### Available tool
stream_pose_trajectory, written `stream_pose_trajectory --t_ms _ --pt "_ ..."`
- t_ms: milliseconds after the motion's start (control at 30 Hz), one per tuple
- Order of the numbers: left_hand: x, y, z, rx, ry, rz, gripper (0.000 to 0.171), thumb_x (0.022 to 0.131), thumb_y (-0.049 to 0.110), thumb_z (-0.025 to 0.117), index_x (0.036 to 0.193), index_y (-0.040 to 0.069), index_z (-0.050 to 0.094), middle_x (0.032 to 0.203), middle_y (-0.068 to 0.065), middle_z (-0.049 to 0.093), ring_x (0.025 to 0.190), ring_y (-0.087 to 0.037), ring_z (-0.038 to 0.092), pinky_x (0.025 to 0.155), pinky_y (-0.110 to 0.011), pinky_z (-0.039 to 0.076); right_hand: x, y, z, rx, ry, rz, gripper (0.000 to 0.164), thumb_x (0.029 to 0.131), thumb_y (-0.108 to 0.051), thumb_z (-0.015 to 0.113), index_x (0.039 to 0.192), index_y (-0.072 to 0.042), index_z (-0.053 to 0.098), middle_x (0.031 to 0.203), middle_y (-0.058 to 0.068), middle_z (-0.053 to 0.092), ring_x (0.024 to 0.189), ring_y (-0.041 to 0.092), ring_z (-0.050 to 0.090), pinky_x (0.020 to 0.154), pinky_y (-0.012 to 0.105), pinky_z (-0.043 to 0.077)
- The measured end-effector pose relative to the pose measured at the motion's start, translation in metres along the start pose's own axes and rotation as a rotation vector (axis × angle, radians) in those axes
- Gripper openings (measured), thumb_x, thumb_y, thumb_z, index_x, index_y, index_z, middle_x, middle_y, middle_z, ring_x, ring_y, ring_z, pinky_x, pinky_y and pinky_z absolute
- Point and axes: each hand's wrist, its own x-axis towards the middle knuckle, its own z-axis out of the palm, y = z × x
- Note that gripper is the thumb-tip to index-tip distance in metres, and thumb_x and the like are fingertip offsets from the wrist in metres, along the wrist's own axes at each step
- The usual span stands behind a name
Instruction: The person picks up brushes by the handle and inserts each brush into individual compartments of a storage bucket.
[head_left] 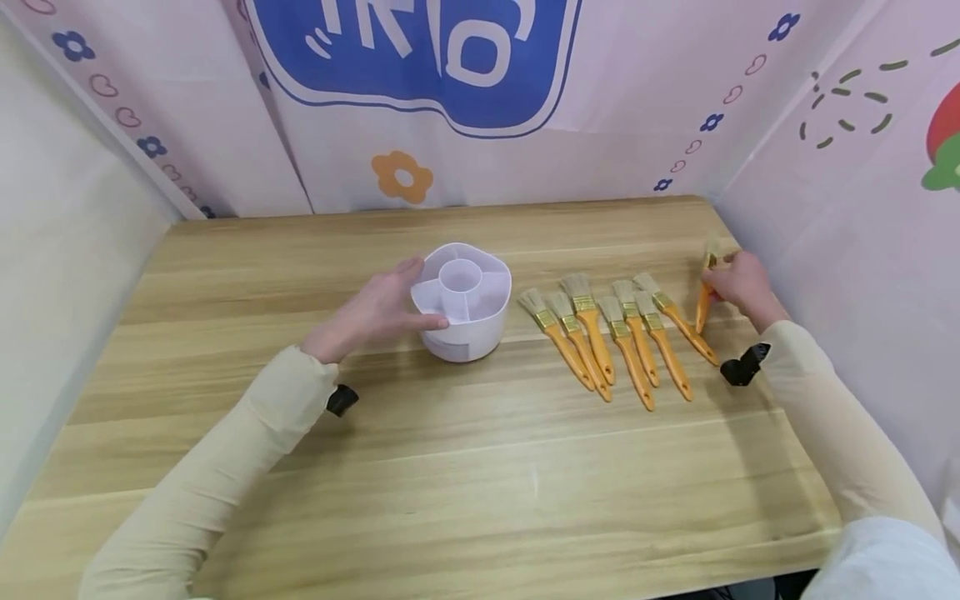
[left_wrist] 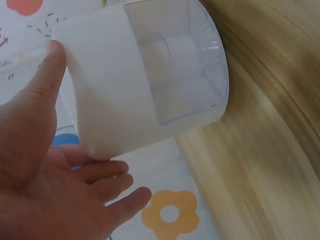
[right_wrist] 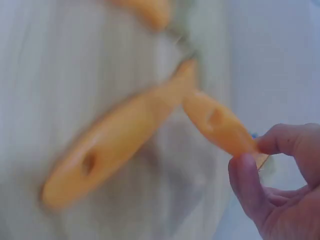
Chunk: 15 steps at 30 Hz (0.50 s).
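A white round organizer (head_left: 467, 340) with a central cup and divided compartments stands on the table; its clear-windowed side (left_wrist: 107, 85) shows in the left wrist view. My left hand (head_left: 363, 310) is at its left side, thumb against the rim and the other fingers extended along the far side. At the table's right edge my right hand (head_left: 742, 287) pinches a paintbrush (head_left: 702, 308) between thumb and fingers, bristles up. Its orange handle (right_wrist: 220, 127) points down in the right wrist view, close beside a lying paintbrush (right_wrist: 117, 135).
Several more paintbrushes (head_left: 628, 350) with orange handles lie fanned out between the organizer and my right hand, bristles toward the back. A printed cloth wall (head_left: 525, 171) rises behind the wooden table (head_left: 420, 483), and another wall (head_left: 847, 250) borders its right side.
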Motion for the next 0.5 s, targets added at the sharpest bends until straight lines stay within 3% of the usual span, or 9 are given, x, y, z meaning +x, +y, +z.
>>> stream_pose_trajectory --t_ms 67,167,333,500 --pt "-0.001 -0.001 -0.003 0.011 -0.013 0.003 0.099 0.077 0.047 0.072 0.147 -0.002 0.021 0.155 -0.020 0.019 0.142 -0.035 0.025 0.116 -0.048 0.025 -0.003 -0.010 0.001 0.135 0.002 -0.010 0.078 0.086 -0.012 0.054 0.143 0.012 0.007 0.057 -0.008 0.057 0.049 0.006 0.061 0.056 0.025 0.057" --pt "-0.002 -0.001 -0.004 0.008 -0.022 0.010 0.098 0.079 0.047 0.071 0.147 -0.003 0.021 0.155 -0.019 0.020 0.143 -0.034 0.023 0.116 -0.048 0.024 -0.009 -0.028 0.004 0.290 -0.002 -0.053 0.088 0.087 -0.008 0.055 0.147 -0.003 -0.009 0.061 -0.013 0.056 0.052 0.002 0.060 0.057 0.023 0.057" --pt "-0.003 -0.003 -0.004 -0.007 -0.021 0.025 0.095 0.080 0.045 0.070 0.146 -0.003 0.022 0.153 -0.021 0.023 0.142 -0.035 0.026 0.116 -0.048 0.025 -0.021 -0.059 0.013 0.399 -0.074 -0.131 0.092 0.089 -0.005 0.056 0.147 -0.014 -0.014 0.064 -0.015 0.058 0.056 0.001 0.062 0.057 0.020 0.056" --pt "-0.003 -0.004 -0.004 -0.020 -0.020 0.034 0.093 0.080 0.043 0.071 0.146 -0.003 0.023 0.152 -0.020 0.027 0.141 -0.033 0.028 0.115 -0.048 0.027 -0.034 -0.091 0.026 0.486 -0.137 -0.195 0.086 0.088 -0.002 0.057 0.146 -0.018 -0.004 0.072 -0.009 0.061 0.060 0.005 0.065 0.056 0.022 0.056"
